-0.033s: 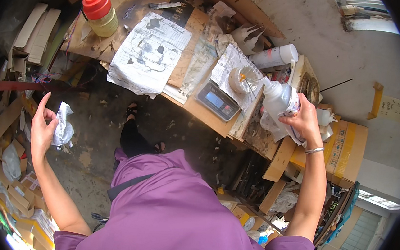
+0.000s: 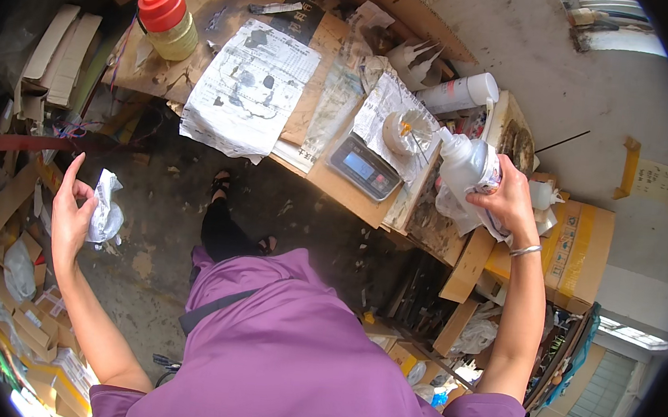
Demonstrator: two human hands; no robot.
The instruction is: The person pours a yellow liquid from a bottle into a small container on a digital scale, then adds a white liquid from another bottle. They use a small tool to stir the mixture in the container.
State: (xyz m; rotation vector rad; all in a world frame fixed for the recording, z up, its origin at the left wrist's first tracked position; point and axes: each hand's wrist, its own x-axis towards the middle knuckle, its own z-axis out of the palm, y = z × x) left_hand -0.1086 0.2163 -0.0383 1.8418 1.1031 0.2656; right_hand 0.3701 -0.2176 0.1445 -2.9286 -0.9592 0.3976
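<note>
In my right hand (image 2: 503,198) is a translucent white squeeze bottle (image 2: 465,164), gripped round its lower part. The bottle is tilted, its nozzle pointing up and left beside a small round cup (image 2: 402,133). That cup holds a thin stick and something orange. It sits on white paper over a digital scale (image 2: 365,167), whose display is lit. Off to the left, over the floor, my left hand (image 2: 72,209) is closed on a crumpled white tissue (image 2: 106,208), with the index finger stretched out.
On the bench lie a stained printed sheet (image 2: 249,90) and a red-capped bottle (image 2: 167,23) of yellowish liquid. Behind the scale are a white cylindrical bottle (image 2: 459,94) and several nozzle bottles (image 2: 414,61). Cardboard boxes (image 2: 580,254) stand at right; cardboard scraps (image 2: 30,325) crowd the left.
</note>
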